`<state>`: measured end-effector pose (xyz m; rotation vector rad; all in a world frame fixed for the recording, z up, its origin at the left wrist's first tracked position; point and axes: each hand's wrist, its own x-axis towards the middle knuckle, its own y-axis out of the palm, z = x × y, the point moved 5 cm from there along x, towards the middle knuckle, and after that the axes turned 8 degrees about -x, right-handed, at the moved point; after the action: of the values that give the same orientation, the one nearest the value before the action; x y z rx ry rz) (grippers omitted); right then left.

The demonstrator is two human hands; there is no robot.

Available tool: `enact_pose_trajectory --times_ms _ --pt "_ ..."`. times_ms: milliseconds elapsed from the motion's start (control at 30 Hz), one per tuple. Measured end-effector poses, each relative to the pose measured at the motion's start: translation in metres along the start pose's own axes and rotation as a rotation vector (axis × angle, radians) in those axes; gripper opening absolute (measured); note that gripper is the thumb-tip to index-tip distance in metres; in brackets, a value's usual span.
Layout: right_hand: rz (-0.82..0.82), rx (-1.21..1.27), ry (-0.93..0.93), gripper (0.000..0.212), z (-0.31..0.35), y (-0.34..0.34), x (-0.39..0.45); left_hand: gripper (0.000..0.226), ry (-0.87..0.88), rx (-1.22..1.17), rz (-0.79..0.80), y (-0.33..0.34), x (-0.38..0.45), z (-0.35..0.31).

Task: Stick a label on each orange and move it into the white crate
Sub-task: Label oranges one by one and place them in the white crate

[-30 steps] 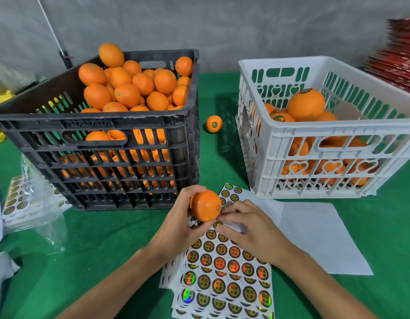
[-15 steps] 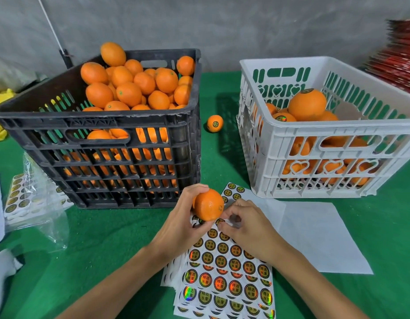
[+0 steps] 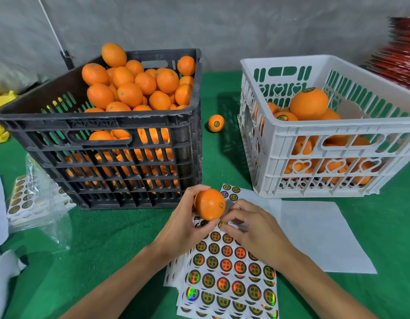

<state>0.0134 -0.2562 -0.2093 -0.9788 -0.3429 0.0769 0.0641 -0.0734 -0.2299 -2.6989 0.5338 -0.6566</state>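
Note:
My left hand (image 3: 184, 223) grips an orange (image 3: 210, 204) just above a stack of label sheets (image 3: 224, 275) covered in round gold and holographic stickers. My right hand (image 3: 250, 229) rests on the top sheet beside the orange, thumb and forefinger pinching a round label (image 3: 222, 224) at the sheet's upper edge. The white crate (image 3: 332, 132) stands at the right, partly filled with labelled oranges. A black crate (image 3: 102, 134) heaped with oranges stands at the left.
One labelled orange (image 3: 216, 123) lies on the green table (image 3: 107, 238) between the crates. White paper (image 3: 321, 236) lies in front of the white crate. A clear bag with more label sheets (image 3: 31, 201) sits at the left. Red stacked items (image 3: 399, 58) are far right.
My left hand has raised the orange slightly and turned it. My right hand's fingers have closed on a label at the sheet's upper edge.

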Motion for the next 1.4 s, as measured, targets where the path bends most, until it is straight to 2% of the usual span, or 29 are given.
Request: enact_pose_trajectory --times_ms 200,267,333,400,700,800,1167,1300,1400 --pt "0.028 0.176 0.087 0.010 -0.005 0.003 0.003 0.078 -0.002 0.005 -0.004 0.000 0.000 0.002" --pt "0.027 0.137 0.089 0.018 -0.007 0.004 0.004 0.078 0.000 0.004 -0.014 0.000 0.000 0.002" --pt "0.039 0.014 0.080 0.035 -0.009 0.006 0.003 0.078 0.000 -0.004 -0.017 0.000 0.000 0.002" --pt "0.046 -0.051 0.068 0.041 -0.009 0.006 0.003 0.078 0.001 -0.007 -0.010 0.001 -0.001 0.001" --pt "0.000 0.024 0.037 0.018 -0.006 0.004 0.002 0.078 0.038 -0.007 0.031 0.003 -0.001 -0.004" --pt "-0.032 -0.044 -0.028 0.018 -0.002 0.002 0.001 0.077 0.025 -0.014 0.032 0.003 -0.001 -0.003" --pt "-0.363 -0.572 -0.453 0.009 0.015 -0.001 -0.015 0.078 -0.012 -0.008 0.039 0.000 0.001 0.002" --pt "-0.368 -0.564 -0.542 0.013 0.024 -0.002 -0.015 0.076 -0.024 0.005 0.035 0.000 0.002 0.000" --pt "-0.261 -0.303 -0.500 0.010 0.028 -0.005 -0.015 0.078 -0.055 -0.011 0.040 0.000 0.002 0.002"
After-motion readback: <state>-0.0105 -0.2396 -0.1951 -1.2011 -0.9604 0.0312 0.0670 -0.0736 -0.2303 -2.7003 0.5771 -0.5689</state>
